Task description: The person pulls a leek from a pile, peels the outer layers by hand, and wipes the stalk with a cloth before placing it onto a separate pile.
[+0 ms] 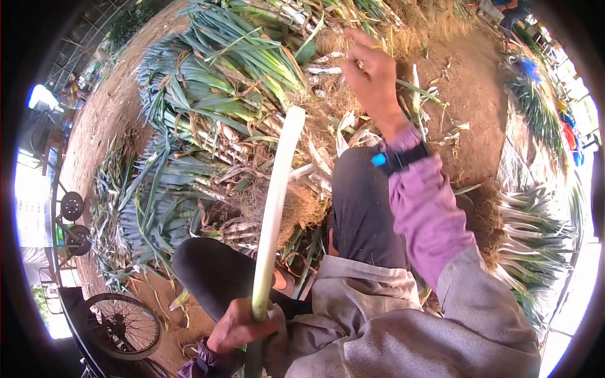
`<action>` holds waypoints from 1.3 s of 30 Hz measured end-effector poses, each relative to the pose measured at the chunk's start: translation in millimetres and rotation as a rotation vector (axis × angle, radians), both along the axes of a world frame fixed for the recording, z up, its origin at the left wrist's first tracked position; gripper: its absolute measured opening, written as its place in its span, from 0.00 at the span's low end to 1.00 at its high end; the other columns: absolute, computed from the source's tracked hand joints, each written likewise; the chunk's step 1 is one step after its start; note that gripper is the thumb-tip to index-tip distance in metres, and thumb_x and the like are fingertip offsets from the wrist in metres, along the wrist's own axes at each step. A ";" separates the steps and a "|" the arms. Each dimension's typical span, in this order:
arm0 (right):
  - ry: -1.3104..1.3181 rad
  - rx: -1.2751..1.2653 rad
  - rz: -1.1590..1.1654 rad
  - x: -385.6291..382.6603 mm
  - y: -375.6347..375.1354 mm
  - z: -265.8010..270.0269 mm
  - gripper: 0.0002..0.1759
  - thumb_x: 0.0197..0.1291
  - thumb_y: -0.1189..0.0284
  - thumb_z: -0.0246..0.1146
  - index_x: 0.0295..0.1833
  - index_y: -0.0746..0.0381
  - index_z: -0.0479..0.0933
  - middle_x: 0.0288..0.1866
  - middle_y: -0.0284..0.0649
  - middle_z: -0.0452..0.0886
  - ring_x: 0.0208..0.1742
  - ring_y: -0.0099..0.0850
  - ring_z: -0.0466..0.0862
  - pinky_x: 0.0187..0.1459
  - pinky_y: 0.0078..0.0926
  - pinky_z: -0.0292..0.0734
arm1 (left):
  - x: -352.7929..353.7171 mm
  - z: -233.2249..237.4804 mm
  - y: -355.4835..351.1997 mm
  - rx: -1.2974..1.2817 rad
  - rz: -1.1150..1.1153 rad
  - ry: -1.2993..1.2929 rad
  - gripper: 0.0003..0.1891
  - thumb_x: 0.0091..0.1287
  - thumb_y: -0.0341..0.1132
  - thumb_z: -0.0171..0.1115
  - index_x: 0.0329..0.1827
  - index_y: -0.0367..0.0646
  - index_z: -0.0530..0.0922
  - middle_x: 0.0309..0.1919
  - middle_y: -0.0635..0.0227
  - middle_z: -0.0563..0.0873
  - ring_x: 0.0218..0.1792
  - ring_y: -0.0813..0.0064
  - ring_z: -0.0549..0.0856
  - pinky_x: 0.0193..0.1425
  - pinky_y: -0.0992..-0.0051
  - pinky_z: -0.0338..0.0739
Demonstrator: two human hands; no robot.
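1. Left hand (242, 324): grip closed around the lower shaft of a leek (276, 201); the leek's bare white end points far, between the knees.
2. Right hand (373, 79): raised beside the leek heap (208, 85), far left; grip loosely open, nothing visible in it.
3. Pale-shafted leeks (532, 234): laid in a row at right.
4. Step, as judged: handling one cleaned leek; the next move calls for a steady left grip.

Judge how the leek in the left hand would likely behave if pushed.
The leek probably resists bending: its pale shaft looks straight, though the left hand grips it only near the lower end. Its smooth, rounded surface could slip or roll.
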State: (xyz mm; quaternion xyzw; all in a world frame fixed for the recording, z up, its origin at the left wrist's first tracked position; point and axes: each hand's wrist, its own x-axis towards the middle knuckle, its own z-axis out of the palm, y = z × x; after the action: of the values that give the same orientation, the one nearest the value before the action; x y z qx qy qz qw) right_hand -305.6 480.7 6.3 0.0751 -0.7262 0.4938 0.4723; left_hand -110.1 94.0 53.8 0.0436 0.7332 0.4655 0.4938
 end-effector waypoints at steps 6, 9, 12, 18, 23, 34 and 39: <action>-0.816 0.574 -0.197 -3.0 36.4 -5.5 0.15 0.59 0.72 0.58 0.20 0.58 0.65 0.21 0.29 0.65 0.16 0.23 0.64 0.16 0.25 0.62 | -5.6 2.6 1.5 0.027 -0.007 -0.079 0.07 0.59 0.28 0.66 0.38 0.35 0.81 0.27 0.69 0.83 0.30 0.80 0.81 0.34 0.75 0.76; -0.973 0.742 -0.398 16.0 16.4 3.1 0.17 0.61 0.65 0.58 0.21 0.56 0.67 0.15 0.27 0.60 0.16 0.24 0.62 0.16 0.27 0.63 | -14.6 -0.5 -10.4 -0.026 0.039 -0.046 0.11 0.57 0.30 0.70 0.41 0.35 0.80 0.30 0.67 0.83 0.32 0.78 0.83 0.35 0.73 0.77; -0.260 0.859 -0.260 39.8 -11.5 15.4 0.14 0.57 0.67 0.65 0.24 0.60 0.71 0.17 0.32 0.70 0.17 0.28 0.70 0.20 0.29 0.69 | -24.8 -8.6 -24.0 -0.012 0.033 -0.011 0.10 0.54 0.31 0.68 0.35 0.34 0.80 0.23 0.68 0.81 0.27 0.79 0.81 0.33 0.74 0.75; 0.079 1.257 0.076 39.1 -65.3 18.9 0.14 0.48 0.70 0.73 0.27 0.61 0.72 0.21 0.35 0.74 0.22 0.27 0.73 0.26 0.29 0.72 | -47.5 -3.4 -41.1 -0.204 -0.322 0.307 0.13 0.51 0.34 0.69 0.34 0.34 0.79 0.23 0.63 0.81 0.27 0.69 0.83 0.31 0.70 0.75; -0.689 1.342 0.195 64.9 -67.5 -2.8 0.12 0.49 0.73 0.70 0.26 0.58 0.71 0.23 0.35 0.70 0.23 0.26 0.67 0.26 0.33 0.64 | -25.4 17.4 -61.3 -0.679 -0.358 1.176 0.29 0.53 0.40 0.71 0.55 0.35 0.71 0.38 0.55 0.77 0.35 0.56 0.78 0.40 0.59 0.70; -0.672 1.302 0.335 90.3 -62.9 31.8 0.17 0.43 0.59 0.73 0.24 0.62 0.77 0.22 0.45 0.78 0.26 0.42 0.82 0.30 0.41 0.74 | 133.0 -67.2 -55.3 -0.328 0.203 1.083 0.13 0.55 0.31 0.66 0.43 0.39 0.77 0.24 0.60 0.78 0.22 0.61 0.79 0.25 0.65 0.73; -0.539 1.276 0.257 108.9 -59.7 23.6 0.16 0.41 0.62 0.76 0.24 0.58 0.77 0.20 0.47 0.77 0.25 0.47 0.81 0.28 0.43 0.71 | 110.0 -28.0 -49.5 -0.615 0.364 1.620 0.20 0.55 0.29 0.64 0.52 0.33 0.78 0.37 0.54 0.81 0.37 0.56 0.83 0.40 0.62 0.77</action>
State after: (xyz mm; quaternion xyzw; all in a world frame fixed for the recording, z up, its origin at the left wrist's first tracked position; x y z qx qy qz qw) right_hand -196.7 421.0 29.8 0.2977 -0.9512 0.0248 0.0776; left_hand -0.1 44.5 25.8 0.1079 0.9459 0.1454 -0.2691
